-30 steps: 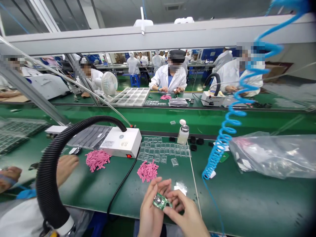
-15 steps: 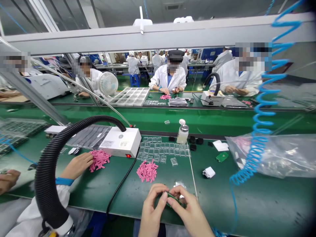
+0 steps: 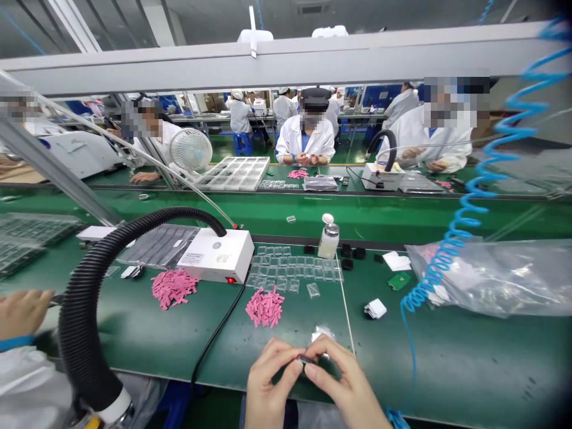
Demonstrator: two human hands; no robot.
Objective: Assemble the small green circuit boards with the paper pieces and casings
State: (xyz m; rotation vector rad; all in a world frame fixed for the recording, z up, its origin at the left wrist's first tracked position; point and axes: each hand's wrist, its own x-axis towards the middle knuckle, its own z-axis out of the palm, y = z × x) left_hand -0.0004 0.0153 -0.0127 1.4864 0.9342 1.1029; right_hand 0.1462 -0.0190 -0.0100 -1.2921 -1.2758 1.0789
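At the front edge of the bench, a small circuit board [image 3: 307,359] is pinched between the fingertips of both my hands; it looks dark and is seen nearly edge-on, mostly covered by fingers. My left hand [image 3: 271,378] grips its left end with thumb and fingers. On its right end, my right hand [image 3: 346,378] is closed the same way. Just beyond my fingers lies a crumpled shiny piece [image 3: 322,333], partly hidden. A pile of pink strips [image 3: 264,307] lies ahead and to the left, with rows of clear plastic pieces [image 3: 295,269] behind it.
A white box [image 3: 218,256] with a black hose [image 3: 84,298] stands left. Nearby are a second pink pile [image 3: 174,289] and a co-worker's hand [image 3: 22,313]. A bottle [image 3: 329,238], green board [image 3: 399,281], white pieces [image 3: 375,308], plastic bag [image 3: 500,277] and coiled blue hose [image 3: 478,185] are ahead and right.
The board between my fingers has turned from showing its green face to a dark, nearly edge-on side. The co-worker's hand at left has moved away from the pink pile toward the left.
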